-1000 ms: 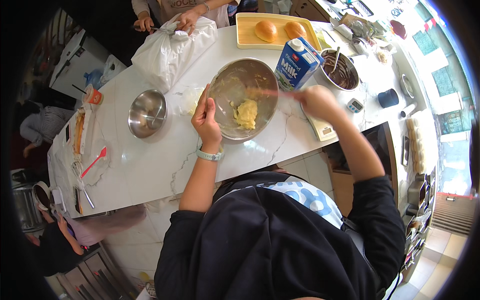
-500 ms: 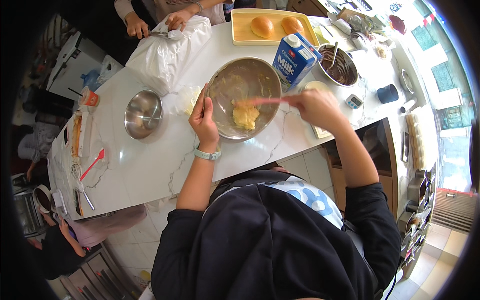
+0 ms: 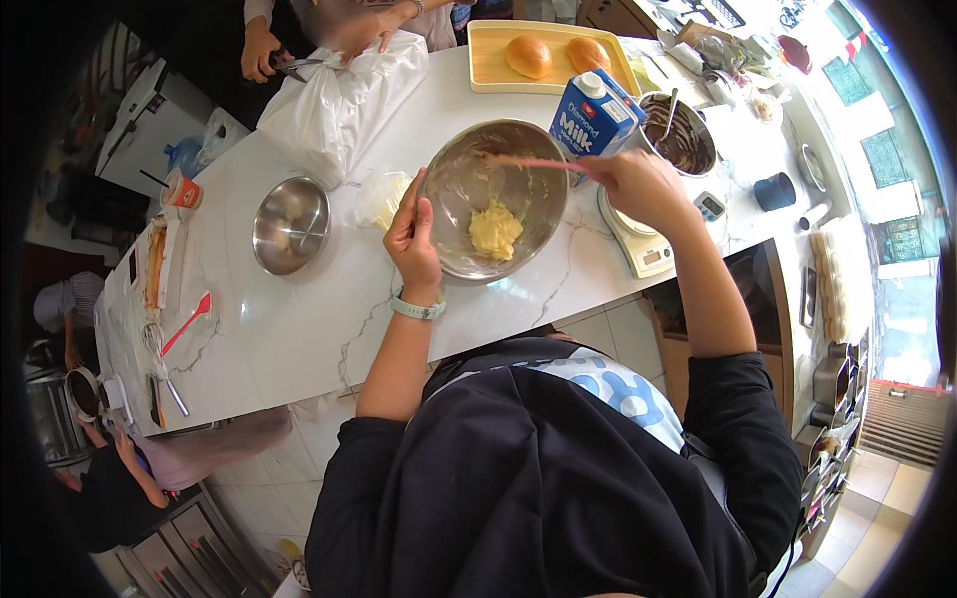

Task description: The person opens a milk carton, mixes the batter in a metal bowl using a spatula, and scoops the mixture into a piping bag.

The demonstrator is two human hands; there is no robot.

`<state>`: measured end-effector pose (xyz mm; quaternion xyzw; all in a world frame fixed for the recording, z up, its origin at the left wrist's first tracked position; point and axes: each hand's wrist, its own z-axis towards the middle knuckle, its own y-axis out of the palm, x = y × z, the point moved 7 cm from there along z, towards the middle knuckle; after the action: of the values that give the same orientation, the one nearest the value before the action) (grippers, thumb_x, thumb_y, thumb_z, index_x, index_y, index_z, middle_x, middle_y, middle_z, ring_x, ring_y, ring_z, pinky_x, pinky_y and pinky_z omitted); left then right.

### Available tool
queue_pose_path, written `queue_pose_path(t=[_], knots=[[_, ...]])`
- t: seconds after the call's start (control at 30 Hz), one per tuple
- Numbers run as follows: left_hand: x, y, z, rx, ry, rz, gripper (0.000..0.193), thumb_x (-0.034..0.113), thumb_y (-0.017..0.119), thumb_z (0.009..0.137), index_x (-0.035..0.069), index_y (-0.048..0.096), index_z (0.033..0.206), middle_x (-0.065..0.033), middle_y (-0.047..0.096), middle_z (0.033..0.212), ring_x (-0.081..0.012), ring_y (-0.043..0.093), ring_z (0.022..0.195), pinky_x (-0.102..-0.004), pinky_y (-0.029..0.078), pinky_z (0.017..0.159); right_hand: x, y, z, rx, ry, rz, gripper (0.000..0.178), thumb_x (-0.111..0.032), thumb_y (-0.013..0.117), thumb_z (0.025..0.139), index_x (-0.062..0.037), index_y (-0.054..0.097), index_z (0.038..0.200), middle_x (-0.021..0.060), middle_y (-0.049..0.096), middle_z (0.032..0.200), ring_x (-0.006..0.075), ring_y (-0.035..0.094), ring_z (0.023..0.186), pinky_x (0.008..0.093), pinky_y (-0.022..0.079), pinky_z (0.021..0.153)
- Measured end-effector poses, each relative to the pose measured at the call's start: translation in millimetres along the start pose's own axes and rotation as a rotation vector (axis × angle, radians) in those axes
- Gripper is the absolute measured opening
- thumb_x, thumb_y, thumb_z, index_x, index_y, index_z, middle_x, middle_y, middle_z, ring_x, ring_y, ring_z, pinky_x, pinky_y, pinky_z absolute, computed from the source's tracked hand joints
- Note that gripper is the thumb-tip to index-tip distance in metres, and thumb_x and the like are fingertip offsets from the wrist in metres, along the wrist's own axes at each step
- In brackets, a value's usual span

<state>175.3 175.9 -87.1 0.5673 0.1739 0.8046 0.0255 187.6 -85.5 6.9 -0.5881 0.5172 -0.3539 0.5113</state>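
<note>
A steel mixing bowl [image 3: 543, 214] stands tilted on the marble counter, with a lump of pale yellow dough-like mixture [image 3: 495, 230] low inside it. My left hand [image 3: 413, 239] grips the bowl's left rim, thumb outside and fingers behind. In my right hand [image 3: 643, 186] is the handle of a pinkish spatula [image 3: 538, 162]; its head is up at the bowl's far inner wall, apart from the lump and somewhat blurred. Just beyond the right rim stands a blue milk carton [image 3: 596, 118]. Below my right hand lies a cream kitchen scale [image 3: 648, 254], partly covered by the hand.
An empty steel bowl [image 3: 290, 226] sits to the left, near a red spatula [image 3: 187, 324] and a whisk. Across the counter, another person's hands [image 3: 261, 55] hold scissors at a white plastic bag [image 3: 339, 110]. A tray with two buns [image 3: 478, 75] and a chocolate-smeared bowl [image 3: 710, 149] lie beyond.
The spatula has lifted off the yellow mixture to the bowl's far wall, my right hand moving slightly up and right. The other person's scissors have opened at the bag.
</note>
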Motion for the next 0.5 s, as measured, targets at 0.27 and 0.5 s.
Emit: queue_pose_path(t=[0.27, 0.5], knots=[[-0.6, -1.6, -1.1, -0.007, -0.005, -0.010, 0.033, 0.015, 0.054, 0.096, 0.001, 0.056, 0.126, -0.0071, 0.059, 0.126, -0.0101, 0.052, 0.112, -0.0237, 0.039, 0.095, 18.2, 56.5, -33.6, 0.335, -0.008, 0.052, 0.028, -0.013, 0.057, 0.086, -0.0179, 0.067, 0.112, 0.0139, 0.061, 0.068, 0.0317, 0.061, 0.063, 0.0429, 0.047, 0.058], [10.0, 16.4, -12.9, 0.039, 0.047, 0.054, 0.033, 0.014, 0.054, 0.096, 0.002, 0.056, 0.126, -0.0068, 0.056, 0.131, -0.0113, 0.051, 0.115, -0.0232, 0.038, 0.095, -10.5, 151.9, -63.8, -0.049, 0.097, 0.746, 0.028, -0.013, 0.054, 0.090, -0.0060, 0.062, 0.116, 0.0197, 0.067, 0.087, 0.0328, 0.066, 0.073, 0.0382, 0.051, 0.069]])
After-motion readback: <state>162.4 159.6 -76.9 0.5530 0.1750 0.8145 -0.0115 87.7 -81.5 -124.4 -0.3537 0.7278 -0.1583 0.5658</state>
